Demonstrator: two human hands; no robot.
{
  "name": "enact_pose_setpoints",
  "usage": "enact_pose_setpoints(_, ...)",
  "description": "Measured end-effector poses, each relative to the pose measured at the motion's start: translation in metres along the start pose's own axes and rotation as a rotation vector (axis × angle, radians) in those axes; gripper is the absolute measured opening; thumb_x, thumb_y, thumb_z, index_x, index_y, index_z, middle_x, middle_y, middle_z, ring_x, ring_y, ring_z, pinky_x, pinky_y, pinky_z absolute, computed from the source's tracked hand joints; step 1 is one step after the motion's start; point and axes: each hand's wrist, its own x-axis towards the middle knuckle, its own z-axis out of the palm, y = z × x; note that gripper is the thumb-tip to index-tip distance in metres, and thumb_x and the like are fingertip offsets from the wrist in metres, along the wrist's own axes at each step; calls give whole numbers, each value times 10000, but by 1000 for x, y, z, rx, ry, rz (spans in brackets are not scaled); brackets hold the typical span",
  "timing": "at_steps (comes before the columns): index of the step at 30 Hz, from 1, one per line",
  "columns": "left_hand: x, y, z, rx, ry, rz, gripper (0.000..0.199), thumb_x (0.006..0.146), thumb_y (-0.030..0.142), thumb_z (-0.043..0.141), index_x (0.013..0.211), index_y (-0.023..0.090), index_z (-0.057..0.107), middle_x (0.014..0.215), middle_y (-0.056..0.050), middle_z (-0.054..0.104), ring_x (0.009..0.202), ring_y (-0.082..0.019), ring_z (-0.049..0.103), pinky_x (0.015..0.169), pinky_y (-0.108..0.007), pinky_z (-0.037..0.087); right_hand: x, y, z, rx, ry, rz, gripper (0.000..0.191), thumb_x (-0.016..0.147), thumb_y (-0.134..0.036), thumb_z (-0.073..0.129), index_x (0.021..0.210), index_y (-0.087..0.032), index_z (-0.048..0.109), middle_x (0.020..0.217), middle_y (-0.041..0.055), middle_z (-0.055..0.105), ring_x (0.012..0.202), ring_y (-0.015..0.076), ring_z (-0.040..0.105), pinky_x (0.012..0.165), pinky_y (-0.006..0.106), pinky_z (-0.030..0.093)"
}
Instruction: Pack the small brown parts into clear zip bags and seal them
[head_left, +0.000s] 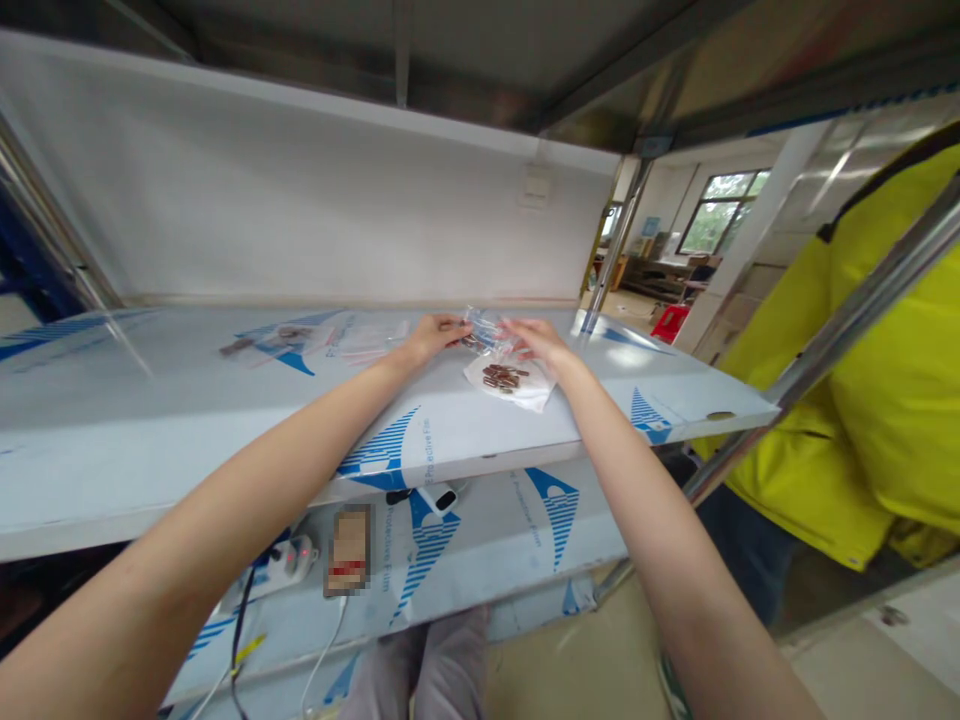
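Left hand [439,337] pinches a clear plastic bag [480,328]; right hand [536,342] touches it from just beside, grip unclear. Small brown parts [505,377] lie in a whitish bag [521,395] just below, on a film-covered shelf [187,420]. Co-worker's yellow jacket [885,350] stands right.

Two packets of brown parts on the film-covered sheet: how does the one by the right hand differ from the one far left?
The packet by the right hand lies just below it, while the far-left packet sits away from both hands. The near packet shows a tight brown cluster on white; the far-left packet shows fewer, spread pieces. Both lie on the film-covered sheet.
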Motion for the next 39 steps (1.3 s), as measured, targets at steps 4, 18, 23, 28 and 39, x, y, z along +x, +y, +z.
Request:
enact_pose_setpoints(4, 2, -1, 2, -24, 64, -15, 263, 774, 223, 596, 1008, 108, 626, 931, -77, 709, 885, -159, 629, 851, -282, 458, 3, 7, 3, -75, 4, 98, 75, 775, -168, 615, 806, -154, 681, 891, 71, 702, 575, 85, 561, 520, 206, 426)
enact_pose_setpoints(18, -10, 12, 14, -2, 24, -46, 383, 759, 82, 599, 1136, 59, 535, 978, -127, 703, 913, -172, 652, 898, -305, 456, 2, 14, 5, 150, 62, 163, 129, 781, -74, 599, 689, -152, 647, 724, 34, 687, 561, 88, 607, 629, 236, 496)
enact_pose_setpoints(23, -7, 5, 20, -7, -61, -84, 337, 758, 94, 597, 1092, 61, 567, 853, -92, 717, 823, -160, 658, 817, -284, 473, 4, 19, 6, 195, 92, 140, 125, 773, -73, 607, 685, -155, 643, 703, 20, 683, 559, 89, 601, 699, 272, 515)
enact_pose_setpoints(28, -8, 9, 23, 109, -101, -60, 91, 767, 156, 586, 729, 96, 642, 682, -53, 685, 676, -140, 624, 709, -264, 470, 6, 18, 5, 218, 87, 130, 114, 791, -83, 591, 719, -157, 641, 756, 23, 692, 589, 80, 603, 734, 265, 511)
enact_pose_setpoints(39, -11, 19, 20, 435, 159, 154, 167, 790, 163, 502, 764, 112, 659, 710, -41, 676, 676, -126, 583, 697, -222, 426, 6, 15, 3, 258, -60, 9, 95, 755, -133, 640, 842, -170, 639, 842, 18, 687, 700, 92, 628, 771, 254, 495)
